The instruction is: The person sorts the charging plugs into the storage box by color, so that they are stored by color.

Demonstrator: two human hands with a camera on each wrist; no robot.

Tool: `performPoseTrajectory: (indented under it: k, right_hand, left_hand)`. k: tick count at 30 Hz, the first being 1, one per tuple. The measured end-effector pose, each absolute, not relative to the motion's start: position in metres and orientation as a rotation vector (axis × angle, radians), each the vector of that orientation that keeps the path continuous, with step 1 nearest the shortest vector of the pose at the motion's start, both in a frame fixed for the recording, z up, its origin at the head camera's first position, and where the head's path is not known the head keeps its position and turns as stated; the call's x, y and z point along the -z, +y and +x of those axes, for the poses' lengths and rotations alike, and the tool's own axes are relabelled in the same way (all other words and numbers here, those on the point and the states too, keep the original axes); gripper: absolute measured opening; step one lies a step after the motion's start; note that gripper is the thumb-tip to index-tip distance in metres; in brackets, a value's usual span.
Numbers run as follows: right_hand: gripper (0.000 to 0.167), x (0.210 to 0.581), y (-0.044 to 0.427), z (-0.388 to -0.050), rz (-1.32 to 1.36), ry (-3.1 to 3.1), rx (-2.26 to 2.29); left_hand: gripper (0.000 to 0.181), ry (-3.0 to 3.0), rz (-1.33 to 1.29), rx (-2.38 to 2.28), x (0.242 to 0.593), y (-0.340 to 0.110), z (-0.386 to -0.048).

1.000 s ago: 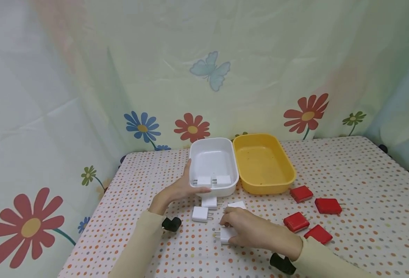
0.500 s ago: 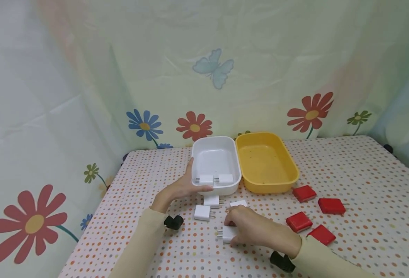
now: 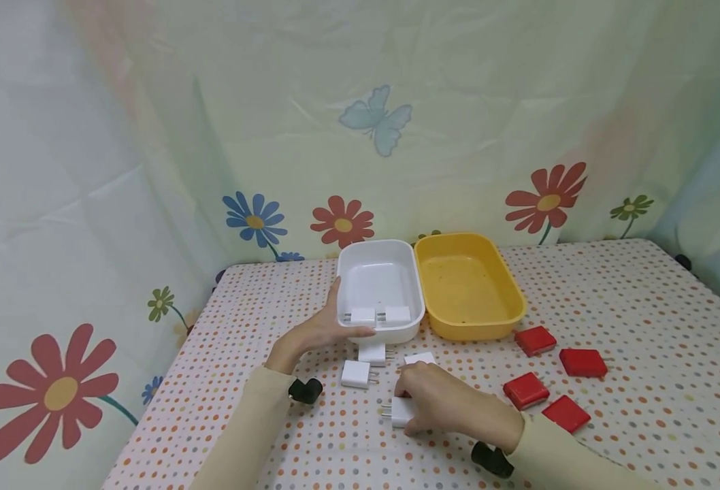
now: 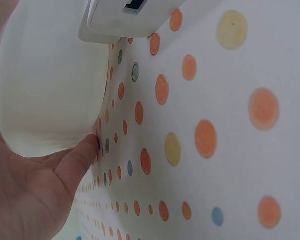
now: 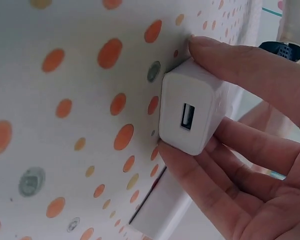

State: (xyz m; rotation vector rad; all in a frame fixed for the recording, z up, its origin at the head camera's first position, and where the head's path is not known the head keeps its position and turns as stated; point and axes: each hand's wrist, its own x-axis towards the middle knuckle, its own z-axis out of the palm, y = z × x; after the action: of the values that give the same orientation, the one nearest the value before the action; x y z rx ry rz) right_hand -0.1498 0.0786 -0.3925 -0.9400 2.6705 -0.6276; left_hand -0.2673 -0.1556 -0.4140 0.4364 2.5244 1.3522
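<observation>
My left hand (image 3: 320, 331) holds the near left corner of a white plastic bin (image 3: 380, 269), thumb along the front and fingers on the left side. In the left wrist view, fingertips touch the bin's wall low down by the tablecloth. Two white USB charger plugs (image 3: 395, 315) lie inside the bin. With thumb and fingers, my right hand (image 3: 448, 401) pinches another white charger plug (image 5: 187, 112) on the table, its prongs pointing left and its USB port showing in the right wrist view. Two white plugs (image 3: 356, 373) lie before the bin; one more (image 3: 420, 358) is partly hidden behind my right hand.
A yellow bin (image 3: 467, 286) stands against the white bin's right side. Several red charger plugs (image 3: 583, 363) lie to the right on the dotted tablecloth (image 3: 654, 306). A flowered curtain (image 3: 458, 136) hangs behind the table.
The whole head view has shifted slightly to the right and up. My hands, the bins and the plugs keep nearly the same places relative to one another.
</observation>
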Motion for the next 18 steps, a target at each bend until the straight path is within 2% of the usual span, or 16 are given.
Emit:
performPoseTrajectory:
  k: [18]
  right_hand:
    - [0.031,0.387,0.087,-0.161,-1.061,2.601,0.686]
  left_hand:
    - [0.132,2.497,0.474,-1.394,0.413,-0.155,-0.268]
